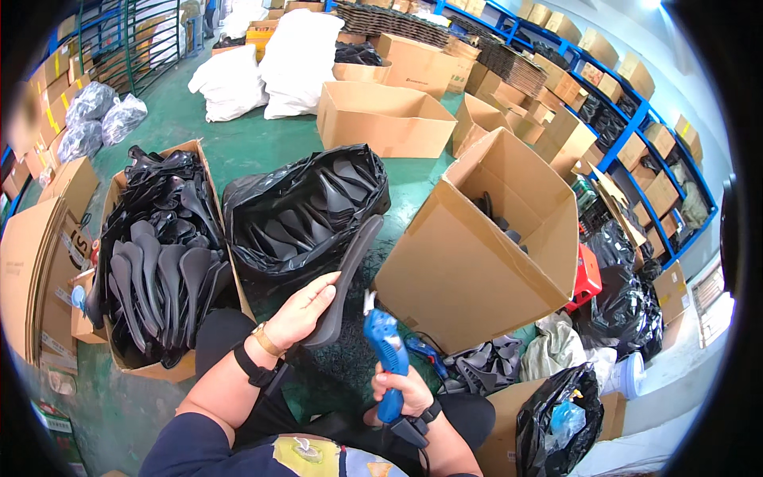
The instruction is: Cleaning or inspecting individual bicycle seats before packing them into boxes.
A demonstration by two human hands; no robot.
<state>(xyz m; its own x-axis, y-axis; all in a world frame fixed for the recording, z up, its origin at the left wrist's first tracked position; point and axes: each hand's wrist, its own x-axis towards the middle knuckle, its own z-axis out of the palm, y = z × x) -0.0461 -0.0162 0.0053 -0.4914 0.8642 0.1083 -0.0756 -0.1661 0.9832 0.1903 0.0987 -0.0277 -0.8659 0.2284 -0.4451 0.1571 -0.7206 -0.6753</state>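
Note:
My left hand (296, 316) grips a black bicycle saddle (350, 274) by its side, with one end pointing up and away and the other low by my lap. Closed around the handle of blue electric scissors (385, 340), my right hand (405, 391) sits just right of the saddle. The pale forked tip points up, close to the saddle but apart from it. Beyond my left hand, an open black plastic bag (246, 208) holds several saddles in rows. At left, more saddles (155, 278) lie stacked in a bag-lined cardboard box (230, 262).
A tall open carton (453, 278) with dark pieces inside stands at right. Near its base lie another blue tool (427, 355) and grey-black parts (486, 364). A black bin bag (544, 425) is close at lower right. White sacks (302, 63), cartons and blue shelving (628, 131) stand farther back.

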